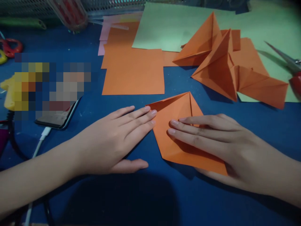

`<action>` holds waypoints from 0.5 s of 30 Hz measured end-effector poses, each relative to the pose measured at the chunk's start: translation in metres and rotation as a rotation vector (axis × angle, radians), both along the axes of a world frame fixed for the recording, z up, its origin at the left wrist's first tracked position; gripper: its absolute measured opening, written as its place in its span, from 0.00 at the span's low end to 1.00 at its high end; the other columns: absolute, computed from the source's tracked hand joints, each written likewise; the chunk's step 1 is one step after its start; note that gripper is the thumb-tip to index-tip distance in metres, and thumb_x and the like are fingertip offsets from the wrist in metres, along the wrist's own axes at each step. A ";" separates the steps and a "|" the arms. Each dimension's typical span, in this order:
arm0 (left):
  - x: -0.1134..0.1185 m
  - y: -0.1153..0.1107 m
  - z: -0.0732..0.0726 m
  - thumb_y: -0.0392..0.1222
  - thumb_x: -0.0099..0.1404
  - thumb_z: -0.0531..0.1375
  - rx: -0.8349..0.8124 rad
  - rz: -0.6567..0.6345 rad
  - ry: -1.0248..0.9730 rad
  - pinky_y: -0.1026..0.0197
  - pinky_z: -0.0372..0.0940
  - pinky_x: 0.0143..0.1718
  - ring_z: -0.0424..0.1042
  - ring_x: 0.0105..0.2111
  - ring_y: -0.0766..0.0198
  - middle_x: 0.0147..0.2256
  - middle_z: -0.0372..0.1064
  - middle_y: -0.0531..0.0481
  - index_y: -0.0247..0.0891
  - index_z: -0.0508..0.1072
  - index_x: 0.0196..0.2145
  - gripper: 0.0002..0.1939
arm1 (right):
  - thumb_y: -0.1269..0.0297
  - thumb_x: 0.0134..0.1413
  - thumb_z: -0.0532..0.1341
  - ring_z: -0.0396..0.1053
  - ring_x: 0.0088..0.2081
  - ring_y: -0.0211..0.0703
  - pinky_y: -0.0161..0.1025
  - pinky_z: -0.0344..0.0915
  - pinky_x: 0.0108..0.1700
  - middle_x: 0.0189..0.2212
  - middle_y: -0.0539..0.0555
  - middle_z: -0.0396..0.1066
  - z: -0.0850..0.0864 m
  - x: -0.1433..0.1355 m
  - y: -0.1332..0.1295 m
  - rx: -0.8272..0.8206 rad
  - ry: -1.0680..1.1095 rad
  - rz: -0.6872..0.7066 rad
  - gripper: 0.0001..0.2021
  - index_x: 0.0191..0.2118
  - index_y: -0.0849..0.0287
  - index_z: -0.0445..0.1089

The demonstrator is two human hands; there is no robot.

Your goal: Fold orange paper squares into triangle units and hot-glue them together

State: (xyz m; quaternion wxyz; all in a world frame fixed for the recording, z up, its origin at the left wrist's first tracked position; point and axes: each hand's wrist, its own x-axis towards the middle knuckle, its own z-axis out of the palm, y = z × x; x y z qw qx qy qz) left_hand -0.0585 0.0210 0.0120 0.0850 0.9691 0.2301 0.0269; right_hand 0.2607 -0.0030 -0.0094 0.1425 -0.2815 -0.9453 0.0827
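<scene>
1. Left hand (105, 141) is laid flat on blue surface (145, 201), 4 fingers extended, thumb spread; left edge of orange paper (166, 135) is touched.
2. Right hand (244, 153): paper is pinched, fingers on top, thumb below.
3. Paper, between hands: partly folded, top flap looks not fully pressed.
4. Beyond, right: several folded orange pieces (218, 69) are done to some degree.
5. Beyond, left: flat orange sheets (134, 75) are left unfolded.

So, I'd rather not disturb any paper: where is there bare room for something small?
Widest: the blue surface nearest the wearer, between the forearms, below the left hand and right hand. Smaller: between the phone and flat orange sheets. Crowded: far right, with folded orange pieces, green sheets and scissors.
</scene>
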 end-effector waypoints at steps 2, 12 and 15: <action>0.001 -0.001 0.001 0.56 0.82 0.53 0.021 0.013 -0.018 0.43 0.53 0.75 0.56 0.74 0.43 0.71 0.60 0.27 0.22 0.62 0.70 0.34 | 0.57 0.77 0.50 0.70 0.66 0.54 0.54 0.70 0.61 0.65 0.57 0.73 0.000 0.000 0.000 -0.017 0.001 0.000 0.24 0.71 0.57 0.62; 0.000 0.000 0.001 0.47 0.80 0.54 0.113 0.014 -0.060 0.38 0.65 0.68 0.67 0.67 0.36 0.64 0.68 0.23 0.24 0.67 0.65 0.26 | 0.58 0.77 0.51 0.66 0.68 0.51 0.52 0.69 0.61 0.67 0.54 0.70 -0.001 0.000 0.000 -0.026 0.010 0.014 0.23 0.71 0.58 0.61; 0.001 0.000 0.001 0.49 0.80 0.55 0.142 0.039 -0.047 0.35 0.67 0.66 0.68 0.66 0.34 0.63 0.69 0.24 0.26 0.69 0.63 0.25 | 0.58 0.78 0.50 0.67 0.67 0.53 0.53 0.69 0.60 0.67 0.56 0.70 0.000 0.000 -0.001 -0.035 0.009 -0.005 0.23 0.71 0.57 0.62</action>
